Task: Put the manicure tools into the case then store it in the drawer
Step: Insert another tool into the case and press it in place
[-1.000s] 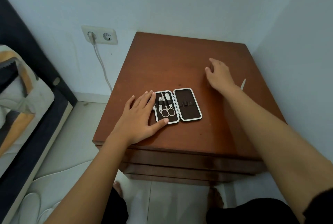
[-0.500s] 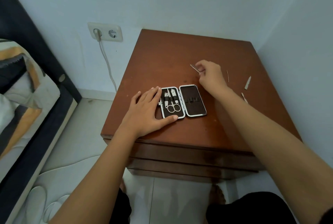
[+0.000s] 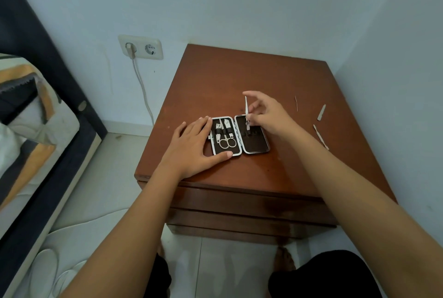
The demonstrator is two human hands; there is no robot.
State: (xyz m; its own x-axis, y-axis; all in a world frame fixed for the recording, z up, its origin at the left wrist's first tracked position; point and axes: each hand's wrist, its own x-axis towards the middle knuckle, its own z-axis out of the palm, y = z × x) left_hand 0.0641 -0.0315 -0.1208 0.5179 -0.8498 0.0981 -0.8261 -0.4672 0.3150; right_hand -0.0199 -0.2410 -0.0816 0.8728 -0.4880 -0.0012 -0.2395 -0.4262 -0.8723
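An open manicure case (image 3: 256,145) with a silver rim and dark lining lies on the brown nightstand (image 3: 239,77). Its left half holds scissors (image 3: 226,141) and two other tools under elastic loops. My left hand (image 3: 191,146) lies flat on the case's left edge, thumb on its front rim. My right hand (image 3: 266,113) pinches a thin metal tool (image 3: 246,113), held upright with its tip at the loops of the right half. Three loose tools lie to the right: a thin pin (image 3: 296,103), a short file (image 3: 321,112) and a long pusher (image 3: 320,136).
The nightstand's drawer fronts (image 3: 239,204) are shut below the top. Walls close in behind and to the right. A wall socket (image 3: 141,47) with a plugged cable sits left of the nightstand, and a bed (image 3: 36,129) stands further left. Tiled floor lies below.
My right hand picked a thin tool off the nightstand and carried it left and nearer, over the case's right half. My left hand stayed on the case.
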